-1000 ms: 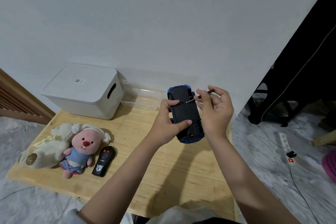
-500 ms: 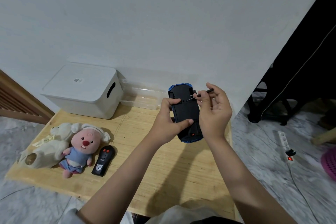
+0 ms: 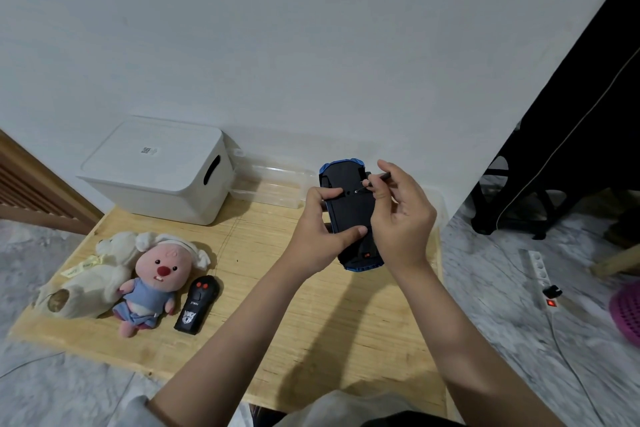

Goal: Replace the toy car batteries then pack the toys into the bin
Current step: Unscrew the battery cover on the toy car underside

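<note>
Centre right of frame, the left hand (image 3: 320, 230) grips the upturned toy car (image 3: 349, 215) above the table (image 3: 311, 322); the right hand (image 3: 398, 215) pinches a small screwdriver (image 3: 375, 179) at its underside; a slipping tip could likely strip the screw.

Two bare forearms enter from the lower edge — no watch, ring or bracelet on either. The left hand (image 3: 320, 239) and right hand (image 3: 401, 218) are ungloved, with short, unpainted nails on the fingers (image 3: 353, 231). Pale grey sleeve (image 3: 138, 409) fabric — bunched at the left elbow.
</note>
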`<act>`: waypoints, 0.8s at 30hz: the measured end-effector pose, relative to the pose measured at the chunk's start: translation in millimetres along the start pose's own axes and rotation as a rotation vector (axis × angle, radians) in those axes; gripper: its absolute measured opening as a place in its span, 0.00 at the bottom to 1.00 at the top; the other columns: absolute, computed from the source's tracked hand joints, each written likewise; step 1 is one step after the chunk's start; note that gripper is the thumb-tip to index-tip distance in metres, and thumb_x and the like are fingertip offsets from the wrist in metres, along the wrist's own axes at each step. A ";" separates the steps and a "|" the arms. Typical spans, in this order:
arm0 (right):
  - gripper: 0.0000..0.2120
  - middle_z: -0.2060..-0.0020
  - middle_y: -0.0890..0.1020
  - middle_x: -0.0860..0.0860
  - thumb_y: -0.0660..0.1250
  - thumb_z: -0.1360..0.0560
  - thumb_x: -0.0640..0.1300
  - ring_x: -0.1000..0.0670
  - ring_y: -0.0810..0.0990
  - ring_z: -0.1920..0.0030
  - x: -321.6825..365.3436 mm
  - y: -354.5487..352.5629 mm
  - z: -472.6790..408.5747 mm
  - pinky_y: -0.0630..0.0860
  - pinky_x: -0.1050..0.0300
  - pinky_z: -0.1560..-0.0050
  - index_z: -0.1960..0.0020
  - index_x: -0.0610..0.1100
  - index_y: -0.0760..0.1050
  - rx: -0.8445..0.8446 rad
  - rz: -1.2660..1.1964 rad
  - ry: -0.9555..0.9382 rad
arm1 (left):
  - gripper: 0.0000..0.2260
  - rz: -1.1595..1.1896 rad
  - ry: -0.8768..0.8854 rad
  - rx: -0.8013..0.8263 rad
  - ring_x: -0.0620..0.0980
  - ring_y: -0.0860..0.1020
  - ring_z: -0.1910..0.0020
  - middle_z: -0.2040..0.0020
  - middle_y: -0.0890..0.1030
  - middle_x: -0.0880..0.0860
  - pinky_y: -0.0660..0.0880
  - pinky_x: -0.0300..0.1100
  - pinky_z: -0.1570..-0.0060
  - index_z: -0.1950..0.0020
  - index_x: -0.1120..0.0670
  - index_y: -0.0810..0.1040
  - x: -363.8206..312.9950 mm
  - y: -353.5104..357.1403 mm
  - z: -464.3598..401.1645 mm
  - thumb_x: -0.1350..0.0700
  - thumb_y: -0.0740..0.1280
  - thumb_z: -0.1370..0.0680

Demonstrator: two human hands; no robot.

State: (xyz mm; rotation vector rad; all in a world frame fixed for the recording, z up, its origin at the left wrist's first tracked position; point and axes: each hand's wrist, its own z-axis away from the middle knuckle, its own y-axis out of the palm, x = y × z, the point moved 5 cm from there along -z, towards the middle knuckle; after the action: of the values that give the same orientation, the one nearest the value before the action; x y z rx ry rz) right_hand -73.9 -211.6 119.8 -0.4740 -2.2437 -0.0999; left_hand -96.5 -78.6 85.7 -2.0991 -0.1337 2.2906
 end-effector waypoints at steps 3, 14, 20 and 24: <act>0.11 0.60 0.81 0.44 0.65 0.25 0.30 0.48 0.83 0.61 4.6 0.8 -1.8 0.80 0.55 0.59 0.43 0.34 0.77 0.041 0.088 -0.116 | 0.25 -0.004 0.003 0.001 0.53 0.80 0.52 0.44 0.73 0.50 0.81 0.47 0.55 0.39 0.49 0.65 0.7 0.1 0.8 0.63 0.74 0.29; 0.10 0.62 0.81 0.49 0.70 0.28 0.36 0.48 0.85 0.60 -0.3 -2.5 -9.1 0.81 0.59 0.58 0.47 0.43 0.76 0.056 -0.049 0.088 | 0.24 0.034 -0.003 -0.014 0.47 0.79 0.58 0.46 0.72 0.48 0.79 0.38 0.64 0.39 0.51 0.65 -3.3 -5.2 3.7 0.65 0.72 0.28; 0.11 0.61 0.80 0.45 0.74 0.31 0.33 0.50 0.81 0.64 12.0 -0.7 -12.9 0.79 0.64 0.60 0.49 0.38 0.80 0.004 -0.071 -0.053 | 0.24 0.008 0.011 0.008 0.48 0.79 0.57 0.45 0.72 0.49 0.81 0.44 0.59 0.40 0.50 0.65 -7.5 -2.1 3.4 0.65 0.72 0.28; 0.12 0.63 0.81 0.47 0.74 0.31 0.34 0.50 0.81 0.63 11.2 -0.2 -15.5 0.79 0.60 0.59 0.50 0.44 0.80 -0.010 -0.130 0.063 | 0.24 0.011 0.009 0.010 0.46 0.80 0.57 0.45 0.72 0.49 0.81 0.42 0.59 0.40 0.49 0.65 -5.1 -2.3 5.1 0.66 0.71 0.27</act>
State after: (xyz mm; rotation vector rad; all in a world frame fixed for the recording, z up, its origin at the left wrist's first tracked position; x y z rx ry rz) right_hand -69.5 -211.9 138.4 -0.3255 -2.2113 -0.1908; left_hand -101.2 -77.0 91.4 -2.1108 -0.1114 2.2822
